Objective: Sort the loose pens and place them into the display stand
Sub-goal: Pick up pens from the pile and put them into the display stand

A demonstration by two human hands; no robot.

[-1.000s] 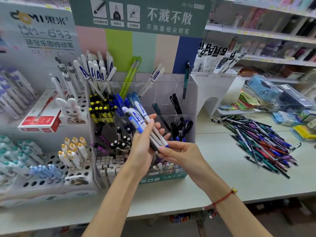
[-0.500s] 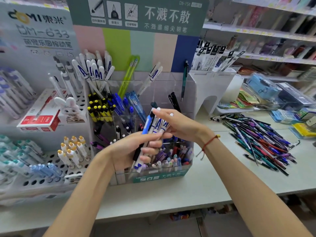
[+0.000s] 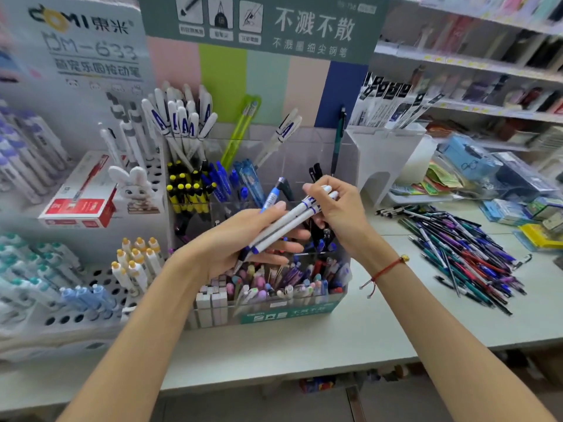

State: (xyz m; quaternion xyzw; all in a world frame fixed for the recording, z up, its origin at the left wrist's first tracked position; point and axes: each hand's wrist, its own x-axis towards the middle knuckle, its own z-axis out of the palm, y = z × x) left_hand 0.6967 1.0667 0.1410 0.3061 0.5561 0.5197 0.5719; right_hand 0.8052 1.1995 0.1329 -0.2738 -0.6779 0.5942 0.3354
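Observation:
My left hand (image 3: 240,242) holds a small bundle of white pens (image 3: 285,225) with blue caps, plus one blue pen (image 3: 271,197), in front of the clear display stand (image 3: 347,153). My right hand (image 3: 338,214) pinches the upper ends of two white pens in that bundle. The stand's compartments hold white, yellow-black, blue and pastel pens. A heap of loose pens (image 3: 463,251) lies on the counter to the right.
A white perforated pen rack (image 3: 100,281) stands at the left with a red-and-white pen box (image 3: 79,196) and a rabbit figure (image 3: 134,185). A white holder (image 3: 384,150) with packaged refills sits right of the stand. Packaged goods and shelves fill the far right.
The bundle has swung from steep to slanting up-right. My right hand moved right and now pinches the white pens' upper ends; my left hand shifted up and right.

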